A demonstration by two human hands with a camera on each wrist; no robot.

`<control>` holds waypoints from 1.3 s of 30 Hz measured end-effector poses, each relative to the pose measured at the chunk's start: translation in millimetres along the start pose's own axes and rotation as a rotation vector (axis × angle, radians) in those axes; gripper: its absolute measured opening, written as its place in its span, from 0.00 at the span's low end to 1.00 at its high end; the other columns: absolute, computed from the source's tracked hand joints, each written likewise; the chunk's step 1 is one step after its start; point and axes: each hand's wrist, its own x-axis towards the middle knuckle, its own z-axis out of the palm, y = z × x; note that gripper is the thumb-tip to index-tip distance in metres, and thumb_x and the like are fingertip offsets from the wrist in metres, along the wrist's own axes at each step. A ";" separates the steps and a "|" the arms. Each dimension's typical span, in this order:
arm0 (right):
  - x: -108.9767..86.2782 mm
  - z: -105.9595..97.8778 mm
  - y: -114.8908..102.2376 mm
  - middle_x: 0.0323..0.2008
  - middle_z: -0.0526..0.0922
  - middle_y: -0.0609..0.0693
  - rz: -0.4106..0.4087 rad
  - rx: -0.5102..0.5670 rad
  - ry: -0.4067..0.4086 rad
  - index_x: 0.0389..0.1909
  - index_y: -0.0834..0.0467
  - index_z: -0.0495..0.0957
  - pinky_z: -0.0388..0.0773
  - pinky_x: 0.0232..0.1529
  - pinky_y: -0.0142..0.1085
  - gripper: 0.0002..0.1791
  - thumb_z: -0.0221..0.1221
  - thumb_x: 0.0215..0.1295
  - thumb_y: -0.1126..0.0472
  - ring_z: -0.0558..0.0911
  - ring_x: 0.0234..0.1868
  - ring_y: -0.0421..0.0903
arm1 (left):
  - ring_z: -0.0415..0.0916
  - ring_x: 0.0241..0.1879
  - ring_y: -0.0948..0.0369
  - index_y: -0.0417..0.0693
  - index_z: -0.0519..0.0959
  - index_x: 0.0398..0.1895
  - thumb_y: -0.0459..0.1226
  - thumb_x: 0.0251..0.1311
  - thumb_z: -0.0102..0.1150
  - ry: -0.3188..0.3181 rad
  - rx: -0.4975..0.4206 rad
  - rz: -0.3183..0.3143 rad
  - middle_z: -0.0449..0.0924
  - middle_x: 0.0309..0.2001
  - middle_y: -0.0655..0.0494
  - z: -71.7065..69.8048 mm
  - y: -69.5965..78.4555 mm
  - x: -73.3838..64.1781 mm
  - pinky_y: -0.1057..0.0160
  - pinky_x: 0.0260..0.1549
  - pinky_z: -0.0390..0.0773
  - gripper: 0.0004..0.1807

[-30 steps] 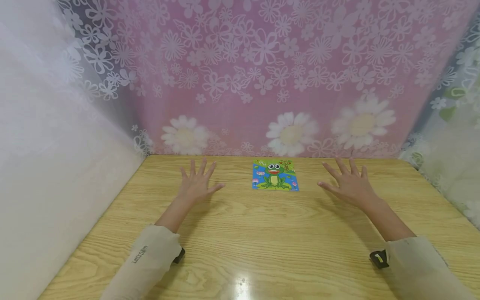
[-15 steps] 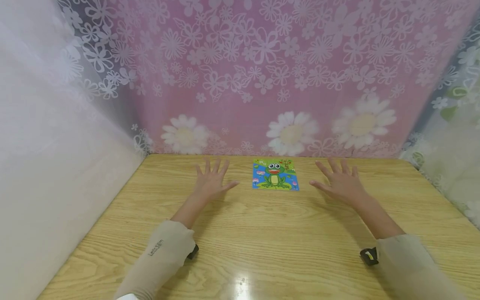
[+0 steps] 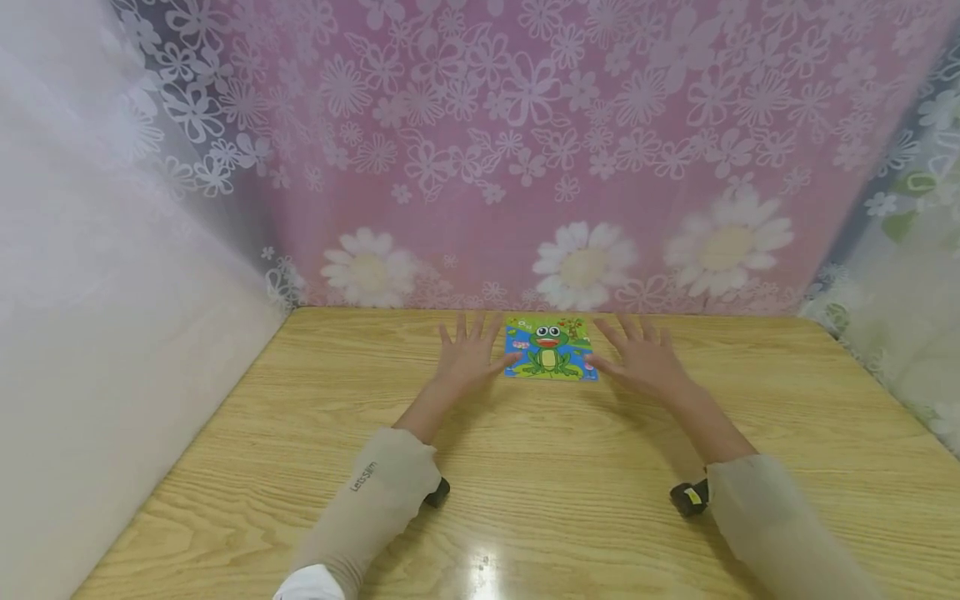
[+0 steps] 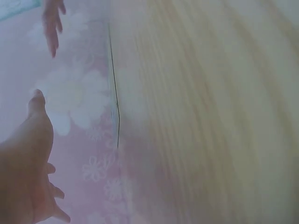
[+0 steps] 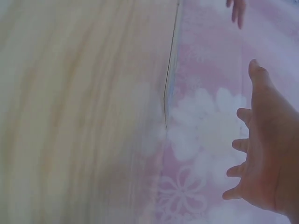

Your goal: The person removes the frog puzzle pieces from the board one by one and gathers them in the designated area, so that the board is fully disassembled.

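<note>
A square picture board (image 3: pixel 550 354) printed with a green frog on blue and green lies near the table's far edge. My left hand (image 3: pixel 467 357) is at the board's left side, fingers spread and thumb tip overlapping the picture in the head view. On the other side, my right hand (image 3: pixel 641 357) mirrors it, its thumb over the right edge. Neither hand has its fingers curled around anything. Both wrist views show the board only as a thin dark edge, with the left hand (image 4: pixel 35 154) and right hand (image 5: pixel 268 144) extended beside it.
Wood-grain table (image 3: pixel 540 467) fills the foreground. A pink curtain (image 3: pixel 480 167) with white flowers stands right behind its far edge, a whitish cloth (image 3: pixel 112 292) runs along the left, and a floral cloth (image 3: pixel 926 275) along the right.
Both hands have moved inward, left hand to the right and right hand to the left, from well apart to the board's sides. The board has stayed in place.
</note>
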 end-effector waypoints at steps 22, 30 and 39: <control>24.0 51.5 11.3 0.67 0.51 0.67 -0.073 0.241 0.025 0.70 0.59 0.53 0.43 0.56 0.65 0.42 0.52 0.63 0.39 0.48 0.65 0.68 | 0.32 0.68 0.46 0.55 0.44 0.73 0.66 0.61 0.31 -0.017 -0.241 0.043 0.37 0.72 0.47 50.2 4.8 20.8 0.47 0.62 0.33 0.43; 26.5 62.7 16.0 0.63 0.59 0.67 -0.070 0.237 0.018 0.68 0.60 0.58 0.46 0.56 0.65 0.41 0.55 0.60 0.40 0.54 0.63 0.68 | 0.28 0.69 0.49 0.53 0.45 0.73 0.64 0.62 0.33 -0.130 -0.215 0.049 0.37 0.72 0.53 56.8 1.3 19.1 0.48 0.62 0.30 0.41; 27.8 67.5 18.7 0.64 0.58 0.66 -0.083 0.220 0.006 0.65 0.61 0.63 0.48 0.56 0.64 0.39 0.55 0.60 0.40 0.55 0.62 0.68 | 0.32 0.69 0.49 0.55 0.48 0.72 0.63 0.63 0.35 -0.146 -0.179 0.056 0.40 0.72 0.57 56.9 -0.1 20.2 0.46 0.61 0.31 0.39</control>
